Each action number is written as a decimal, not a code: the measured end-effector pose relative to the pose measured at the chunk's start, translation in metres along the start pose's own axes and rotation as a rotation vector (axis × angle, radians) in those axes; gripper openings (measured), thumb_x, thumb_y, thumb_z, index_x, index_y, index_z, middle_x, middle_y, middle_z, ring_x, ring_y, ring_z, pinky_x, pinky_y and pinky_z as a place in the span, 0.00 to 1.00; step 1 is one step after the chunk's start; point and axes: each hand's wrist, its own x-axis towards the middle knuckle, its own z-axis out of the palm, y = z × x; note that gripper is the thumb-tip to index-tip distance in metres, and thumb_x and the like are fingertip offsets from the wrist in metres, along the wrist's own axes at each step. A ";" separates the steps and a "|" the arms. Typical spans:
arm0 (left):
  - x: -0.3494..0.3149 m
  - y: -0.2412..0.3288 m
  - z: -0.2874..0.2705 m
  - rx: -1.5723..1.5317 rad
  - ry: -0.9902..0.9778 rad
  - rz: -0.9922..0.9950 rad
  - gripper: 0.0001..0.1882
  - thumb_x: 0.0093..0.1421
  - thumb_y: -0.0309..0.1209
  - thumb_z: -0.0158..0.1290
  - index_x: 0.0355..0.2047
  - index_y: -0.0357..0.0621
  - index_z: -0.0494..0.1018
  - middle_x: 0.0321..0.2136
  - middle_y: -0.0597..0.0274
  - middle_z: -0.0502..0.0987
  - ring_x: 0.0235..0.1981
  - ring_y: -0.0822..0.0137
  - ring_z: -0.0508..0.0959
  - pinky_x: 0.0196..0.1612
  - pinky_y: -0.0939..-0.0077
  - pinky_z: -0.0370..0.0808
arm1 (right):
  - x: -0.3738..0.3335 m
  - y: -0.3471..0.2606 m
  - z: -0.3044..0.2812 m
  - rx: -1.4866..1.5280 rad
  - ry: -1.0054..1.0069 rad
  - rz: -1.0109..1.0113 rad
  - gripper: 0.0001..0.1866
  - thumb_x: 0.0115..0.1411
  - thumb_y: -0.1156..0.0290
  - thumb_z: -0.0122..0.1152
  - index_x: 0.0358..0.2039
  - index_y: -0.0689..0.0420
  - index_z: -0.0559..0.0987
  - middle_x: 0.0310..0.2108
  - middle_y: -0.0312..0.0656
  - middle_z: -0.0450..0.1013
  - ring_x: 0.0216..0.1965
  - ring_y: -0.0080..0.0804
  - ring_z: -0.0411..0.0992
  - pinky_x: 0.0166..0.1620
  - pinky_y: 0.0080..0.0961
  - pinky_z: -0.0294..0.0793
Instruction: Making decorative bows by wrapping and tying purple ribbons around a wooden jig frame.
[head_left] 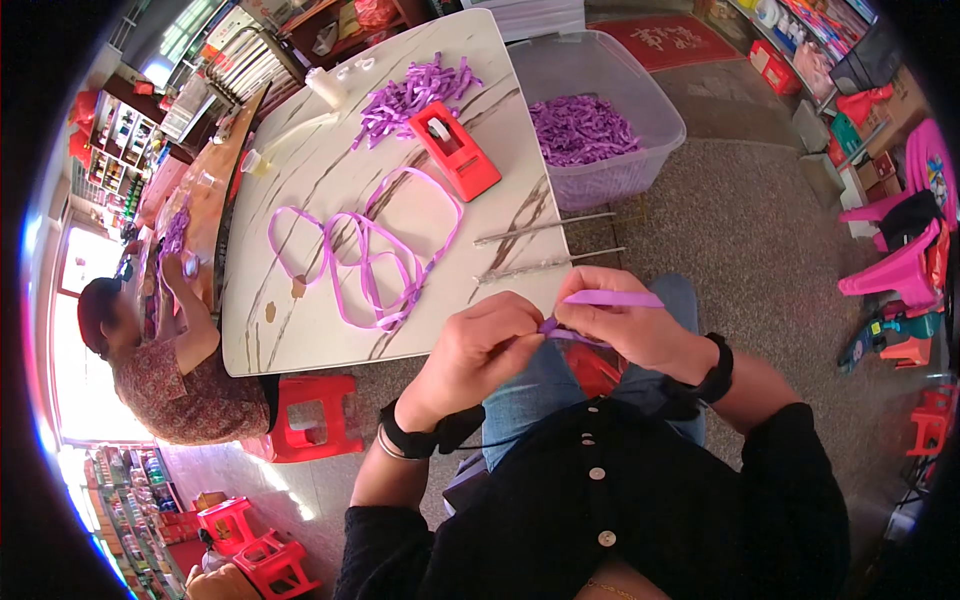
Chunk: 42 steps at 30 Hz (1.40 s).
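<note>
Co-worker: a person [190, 390] in a patterned top sits at your far left, hands at a brown wooden bench [207, 185] with purple ribbon lying on it.
Red stool: this stool [320, 418] stands beside the person, near the front edge of your white, marble-patterned bench [300, 175].
White bottle: it stands near the far side of your bench; the bottle [325, 88] has a pale strip lying near it.
Loose loops: a long lilac ribbon [412, 294] lies in wide, crossing loops across your bench, ahead of your left hand.
Ribbon pile: short purple pieces [415, 98] are heaped at the far side, just beside the red tape dispenser [460, 165].
Left hand: your left hand [485, 345] has thumb and forefinger pinched on the held ribbon [610, 298].
Held ribbon: it is off the bench's near edge, above your jeans, folded or knotted between your fingertips; which, you cannot tell from here.
Thin rods: two grey rods [548, 228] poke out past the bench's right edge.
Clear bin: beside that edge, the bin [640, 170] holds many purple pieces.
Right hand: your right hand [635, 325] pinches the same ribbon, close to your left; a flat end sticks out rightward over it.
Pink stool: one stool [900, 278] lies at your far right.
</note>
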 end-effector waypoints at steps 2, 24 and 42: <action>0.004 0.002 0.005 0.405 0.016 0.237 0.03 0.49 0.18 0.48 0.24 0.35 0.66 0.27 0.58 0.70 0.23 0.67 0.70 0.26 0.81 0.67 | -0.005 0.011 -0.003 0.147 -0.025 0.078 0.06 0.58 0.70 0.49 0.28 0.57 0.69 0.18 0.29 0.61 0.18 0.14 0.56 0.21 0.12 0.53; 0.005 -0.001 0.006 -0.486 -0.100 -0.357 0.08 0.54 0.25 0.44 0.19 0.38 0.65 0.24 0.61 0.68 0.19 0.78 0.62 0.21 0.87 0.60 | -0.018 0.010 -0.022 -0.130 -0.238 0.018 0.14 0.62 0.65 0.39 0.36 0.63 0.69 0.26 0.34 0.69 0.31 0.15 0.66 0.36 0.14 0.64; 0.041 0.002 -0.013 -0.149 -0.272 -0.119 0.05 0.55 0.23 0.44 0.23 0.36 0.67 0.26 0.62 0.68 0.25 0.75 0.67 0.29 0.82 0.64 | -0.003 -0.017 -0.036 -0.045 -0.277 0.046 0.07 0.56 0.71 0.51 0.28 0.63 0.72 0.25 0.36 0.71 0.28 0.18 0.68 0.35 0.15 0.66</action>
